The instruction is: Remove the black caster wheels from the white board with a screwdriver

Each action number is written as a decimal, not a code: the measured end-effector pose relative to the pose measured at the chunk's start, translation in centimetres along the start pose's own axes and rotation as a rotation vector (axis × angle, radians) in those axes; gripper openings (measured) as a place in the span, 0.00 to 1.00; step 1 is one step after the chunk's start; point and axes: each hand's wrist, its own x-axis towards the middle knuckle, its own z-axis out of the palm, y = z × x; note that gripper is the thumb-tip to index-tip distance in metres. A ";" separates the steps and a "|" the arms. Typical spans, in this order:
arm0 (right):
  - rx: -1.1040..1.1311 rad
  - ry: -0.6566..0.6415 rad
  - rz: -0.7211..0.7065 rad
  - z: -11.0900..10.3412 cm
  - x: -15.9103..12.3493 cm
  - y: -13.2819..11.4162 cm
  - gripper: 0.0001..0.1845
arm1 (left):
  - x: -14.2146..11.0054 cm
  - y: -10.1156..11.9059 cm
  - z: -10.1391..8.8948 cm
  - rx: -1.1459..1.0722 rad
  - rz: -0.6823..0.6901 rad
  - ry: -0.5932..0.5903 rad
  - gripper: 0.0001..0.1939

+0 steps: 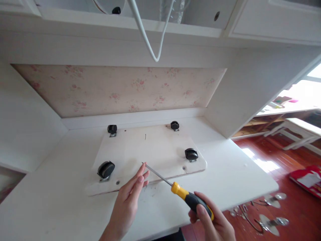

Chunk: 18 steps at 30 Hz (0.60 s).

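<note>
The right hand grips the screwdriver by its handle; the left hand, loosely open beside the tip, seemingly guides it over the board.

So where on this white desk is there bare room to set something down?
Left of the white board, toward the left side panel, and right of it, out to the desk's rounded front corner. Crowded: around the board's front edge, with left hand, right hand and screwdriver; four casters stand near its corners.
</note>
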 end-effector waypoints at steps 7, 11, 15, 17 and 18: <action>0.290 0.049 0.155 -0.8 0.5 -0.1 0.25 | -0.4 0.1 0.7 -0.001 -0.008 -0.063 0.28; 0.456 0.163 0.228 -3.8 2.3 0.4 0.24 | -0.5 -0.1 0.6 0.028 0.014 -0.035 0.27; 0.475 0.365 0.182 -7.6 4.1 0.7 0.20 | -0.4 -0.4 0.0 0.119 0.034 0.028 0.28; 0.450 0.472 0.144 -9.2 4.6 0.8 0.19 | -0.3 -0.5 -0.2 0.168 0.023 0.039 0.28; 0.431 0.512 0.131 -9.8 4.8 0.8 0.19 | -0.3 -0.6 -0.2 0.188 0.018 0.040 0.28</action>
